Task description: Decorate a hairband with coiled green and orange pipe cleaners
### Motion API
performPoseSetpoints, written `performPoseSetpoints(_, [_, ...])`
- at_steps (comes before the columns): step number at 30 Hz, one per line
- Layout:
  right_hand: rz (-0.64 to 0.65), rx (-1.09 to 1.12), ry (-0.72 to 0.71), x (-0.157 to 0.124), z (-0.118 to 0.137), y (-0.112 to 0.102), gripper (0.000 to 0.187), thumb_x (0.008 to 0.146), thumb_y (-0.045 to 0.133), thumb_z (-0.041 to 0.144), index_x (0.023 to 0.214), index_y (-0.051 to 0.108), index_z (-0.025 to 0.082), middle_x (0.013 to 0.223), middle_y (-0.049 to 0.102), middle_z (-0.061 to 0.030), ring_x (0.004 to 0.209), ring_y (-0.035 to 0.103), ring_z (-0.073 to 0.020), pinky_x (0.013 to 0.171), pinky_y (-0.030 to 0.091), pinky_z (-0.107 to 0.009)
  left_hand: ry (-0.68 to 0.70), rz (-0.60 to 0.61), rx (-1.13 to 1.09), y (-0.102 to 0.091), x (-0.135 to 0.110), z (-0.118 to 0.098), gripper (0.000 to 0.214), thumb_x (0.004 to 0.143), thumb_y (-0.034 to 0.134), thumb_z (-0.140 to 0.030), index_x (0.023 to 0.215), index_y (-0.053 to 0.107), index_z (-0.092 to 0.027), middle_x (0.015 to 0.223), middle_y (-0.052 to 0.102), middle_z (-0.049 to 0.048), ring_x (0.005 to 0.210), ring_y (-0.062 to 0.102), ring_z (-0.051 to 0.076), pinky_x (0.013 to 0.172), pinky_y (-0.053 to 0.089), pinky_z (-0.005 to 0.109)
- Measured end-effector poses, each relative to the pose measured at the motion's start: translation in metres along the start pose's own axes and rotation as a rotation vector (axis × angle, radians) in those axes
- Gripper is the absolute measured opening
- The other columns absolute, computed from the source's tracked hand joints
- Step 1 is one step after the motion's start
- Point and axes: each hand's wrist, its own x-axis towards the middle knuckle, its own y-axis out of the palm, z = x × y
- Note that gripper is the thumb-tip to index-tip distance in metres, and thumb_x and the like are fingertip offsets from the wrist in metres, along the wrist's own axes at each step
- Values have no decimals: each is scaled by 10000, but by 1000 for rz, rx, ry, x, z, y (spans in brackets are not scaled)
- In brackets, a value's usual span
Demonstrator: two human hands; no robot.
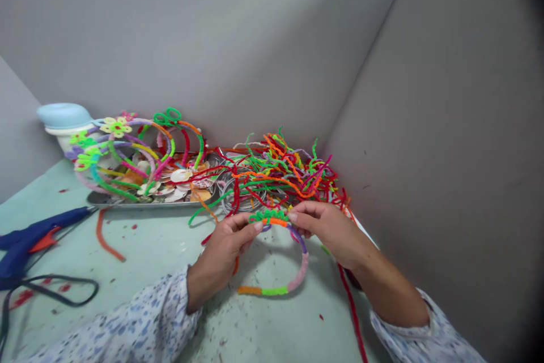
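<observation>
Between my hands is a headband (304,269) wrapped in bands of purple, pink, lime, and orange pipe cleaner. A curly green pipe cleaner (268,215) lies along the top of its arc. My left hand (229,244) pinches the left end of this green piece between thumb and fingers. On the other side, my right hand (327,230) has its thumb and fingertips closed on the right end, by the purple wrap. The headband's orange-tipped end curves down toward the table. Fingertips hide part of the band's left side.
Finished headbands with flowers (117,127) lean on a metal tray (148,204) of seashells (181,176). Behind my hands is a tangled pile of pipe cleaners (293,165) beside coiled wire (242,196). A blue glue gun (42,230) with its cord is left. A blue-lidded container (66,119) stands behind.
</observation>
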Motion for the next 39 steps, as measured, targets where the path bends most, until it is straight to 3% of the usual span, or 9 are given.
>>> performPoseSetpoints(22, [47, -78, 0, -4, 4, 0, 157, 782, 588, 311, 823, 666, 181, 722, 609, -4, 630, 504, -120, 598, 381, -247, 46, -14, 15, 0, 1, -2, 144, 741, 675, -256, 716, 586, -146, 550, 360, -60, 489, 266, 54, 454, 194, 206])
performPoseSetpoints(29, [131, -14, -18, -7, 12, 1, 185, 760, 620, 292, 897, 664, 176, 723, 593, 3, 663, 506, -120, 603, 377, -237, 60, 12, -46, 1, 2, -3, 118, 756, 667, -252, 814, 614, -163, 548, 379, -68, 478, 286, 50, 448, 224, 184])
performPoseSetpoints(32, [104, -43, -9, -7, 11, 3, 170, 755, 617, 293, 873, 680, 186, 682, 579, 15, 628, 489, -113, 572, 359, -232, 49, 52, -43, 2, 1, -6, 172, 741, 680, -241, 894, 628, -182, 623, 506, -47, 521, 391, 57, 493, 303, 173])
performPoseSetpoints(36, [93, -40, -7, -6, 9, 5, 198, 741, 625, 301, 898, 688, 197, 684, 597, 14, 606, 489, -111, 553, 355, -236, 36, 142, 43, 4, -1, -11, 284, 712, 703, -241, 986, 646, -199, 874, 651, 22, 762, 559, 132, 691, 416, 226])
performPoseSetpoints(39, [109, -26, 13, -7, 10, 7, 210, 733, 632, 296, 908, 688, 194, 720, 620, 1, 613, 501, -113, 550, 366, -238, 40, 139, 142, 2, 0, -14, 241, 715, 703, -259, 945, 678, -193, 818, 658, 10, 718, 551, 121, 667, 408, 218])
